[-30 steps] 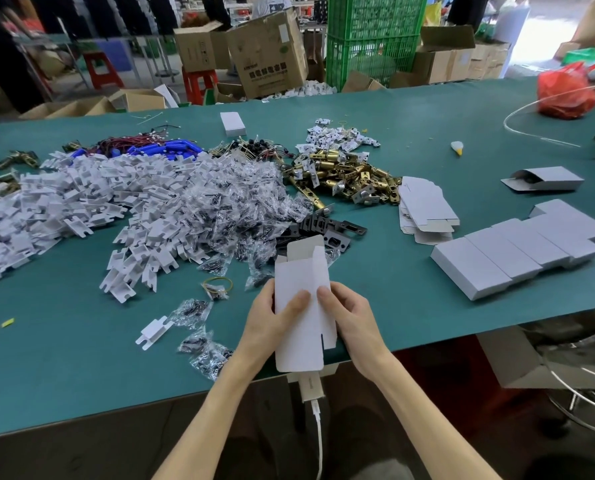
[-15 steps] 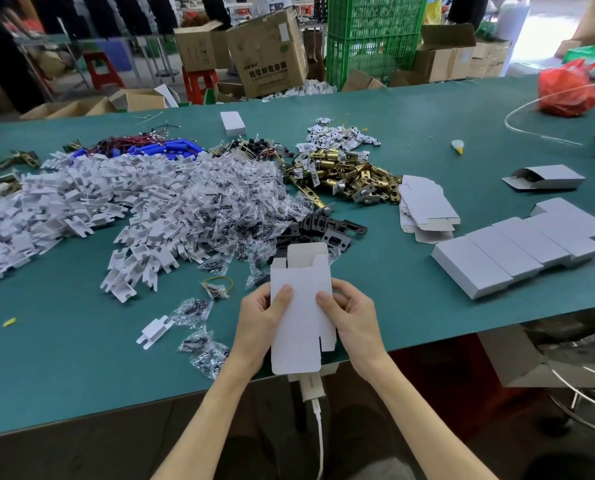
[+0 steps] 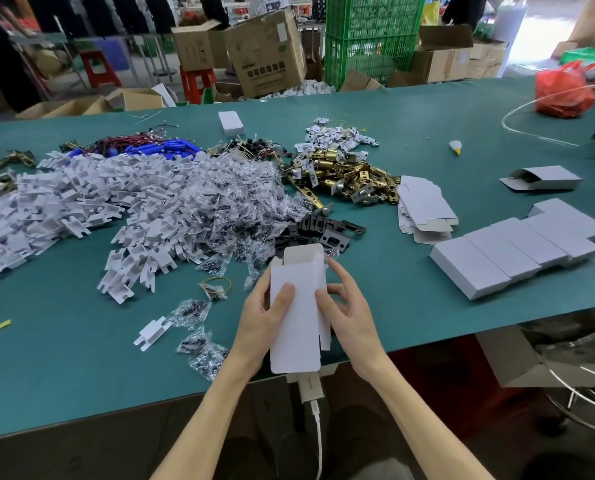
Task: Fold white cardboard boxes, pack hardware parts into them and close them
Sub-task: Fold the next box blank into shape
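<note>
Left hand (image 3: 259,318) and right hand (image 3: 349,318) pinch white cardboard box (image 3: 297,317) by its long edges over worktop's (image 3: 81,362) near edge; likely light, easily creased.

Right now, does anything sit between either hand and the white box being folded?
Nothing visible does. The left hand and right hand both grip the white box directly, thumbs pressed on its front panel.

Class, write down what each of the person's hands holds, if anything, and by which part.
Both hold one white cardboard box: the left hand grips its left long edge, the right hand its right long edge, thumbs on the front face.
</note>
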